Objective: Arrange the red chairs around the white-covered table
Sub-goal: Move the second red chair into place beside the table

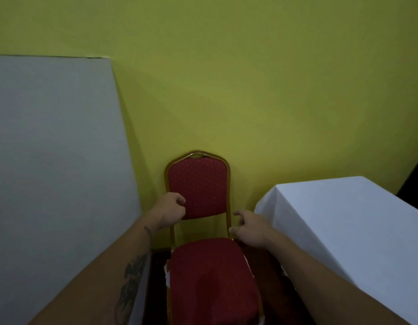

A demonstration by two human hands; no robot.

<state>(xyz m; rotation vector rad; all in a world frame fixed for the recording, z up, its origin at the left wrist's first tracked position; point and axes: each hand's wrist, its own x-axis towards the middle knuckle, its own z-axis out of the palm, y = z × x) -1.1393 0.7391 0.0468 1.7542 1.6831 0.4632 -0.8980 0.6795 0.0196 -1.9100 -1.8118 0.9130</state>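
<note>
A red chair (198,184) with a gold metal frame stands against the yellow-green wall, its seat facing me. My left hand (170,211) is closed around the left post of the chair's backrest. My right hand (249,227) hovers beside the right post with fingers apart, close to the frame but holding nothing. The white-covered table (344,221) is at the right, its near corner just right of my right hand.
A large white panel (55,160) leans against the wall at the left, close to the chair. Dark floor (157,277) shows in the narrow gaps on both sides of the chair seat.
</note>
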